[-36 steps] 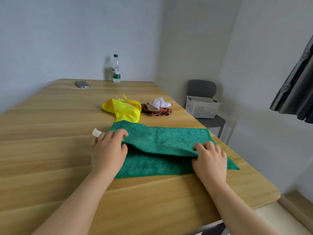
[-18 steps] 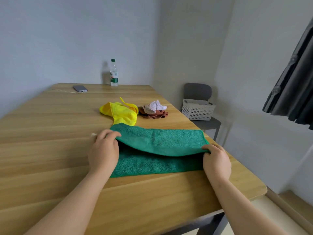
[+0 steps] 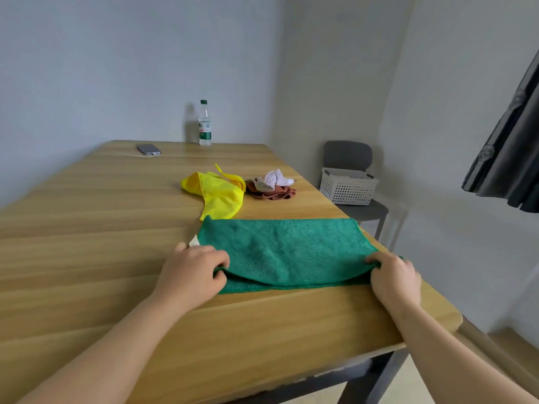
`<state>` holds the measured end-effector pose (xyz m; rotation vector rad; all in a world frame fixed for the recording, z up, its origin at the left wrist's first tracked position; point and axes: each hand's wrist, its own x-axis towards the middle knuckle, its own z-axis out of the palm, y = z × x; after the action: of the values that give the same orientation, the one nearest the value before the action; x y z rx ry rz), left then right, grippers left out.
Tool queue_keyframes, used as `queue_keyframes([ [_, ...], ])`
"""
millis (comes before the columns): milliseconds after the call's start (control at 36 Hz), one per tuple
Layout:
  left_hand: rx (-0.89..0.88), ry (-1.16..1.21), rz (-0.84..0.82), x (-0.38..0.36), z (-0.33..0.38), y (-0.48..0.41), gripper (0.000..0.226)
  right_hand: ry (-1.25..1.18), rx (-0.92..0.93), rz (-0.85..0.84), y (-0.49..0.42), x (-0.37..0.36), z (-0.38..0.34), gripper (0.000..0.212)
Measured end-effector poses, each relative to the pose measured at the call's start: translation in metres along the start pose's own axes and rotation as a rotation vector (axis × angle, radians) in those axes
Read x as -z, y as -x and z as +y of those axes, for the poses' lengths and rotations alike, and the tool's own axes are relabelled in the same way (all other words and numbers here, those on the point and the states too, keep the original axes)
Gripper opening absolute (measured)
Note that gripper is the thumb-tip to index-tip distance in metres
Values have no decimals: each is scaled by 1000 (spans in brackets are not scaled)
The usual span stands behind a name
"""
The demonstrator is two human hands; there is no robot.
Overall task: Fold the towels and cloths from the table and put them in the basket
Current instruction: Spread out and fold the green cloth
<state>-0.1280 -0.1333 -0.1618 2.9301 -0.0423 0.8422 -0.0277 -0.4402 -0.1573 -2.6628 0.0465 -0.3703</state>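
Top layer of the green towel [image 3: 285,249] has come much closer to the near edge than a second ago, so the first fold's nearly done. Left hand [image 3: 192,272] and right hand [image 3: 393,279] each pinch a front corner. It's lying on the worktop [image 3: 102,228], with the basket [image 3: 347,188] at 2 o'clock on a chair [image 3: 348,156]. Fingertips are tucked under, and I can't see inside the basket.

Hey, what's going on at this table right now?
A person is folding a green towel on the wooden table. The left hand and right hand each grip an end of the doubled-over upper layer, which is not yet laid flat. A yellow cloth and a brown and white bundle lie unfolded behind it. The white basket sits on a chair beside the table.
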Motion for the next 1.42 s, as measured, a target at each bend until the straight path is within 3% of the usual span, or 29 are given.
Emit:
queue_keyframes([
  [111,-21,-79,39,2,3,1,12,16,-14,3,2,1,0,45],
  [250,16,-4,129,7,-2,-1,7,-114,12,100,3,1,0,36],
  [306,35,9,57,8,0,0,9,-75,9,75,5,2,-1,35],
  [389,137,57,-171,9,1,0,28,6,-57,25,10,7,-6,38],
  [472,208,167,-86,14,-1,0,51,-2,-83,88,14,10,-11,37],
  [583,403,145,-9,19,-2,-2,37,-64,12,138,18,2,-30,27],
  [722,525,136,24,12,-15,-4,13,-22,262,-104,18,-16,-74,31],
  [833,565,149,-92,7,-22,-4,6,138,308,-170,19,-28,-86,32],
  [889,579,157,-125,7,-22,-5,13,176,260,-142,17,-28,-84,33],
  [972,630,220,10,11,-18,-7,21,278,200,-106,14,-21,-79,30],
  [1111,697,593,108,-1,-15,-19,14,210,218,-122,9,-16,-84,24],
  [1250,829,657,17,-20,-26,-32,19,-5,308,-254,6,-31,-122,26],
  [1417,805,638,-172,-30,-48,-64,26,-81,292,-310,-5,-52,-147,23],
])
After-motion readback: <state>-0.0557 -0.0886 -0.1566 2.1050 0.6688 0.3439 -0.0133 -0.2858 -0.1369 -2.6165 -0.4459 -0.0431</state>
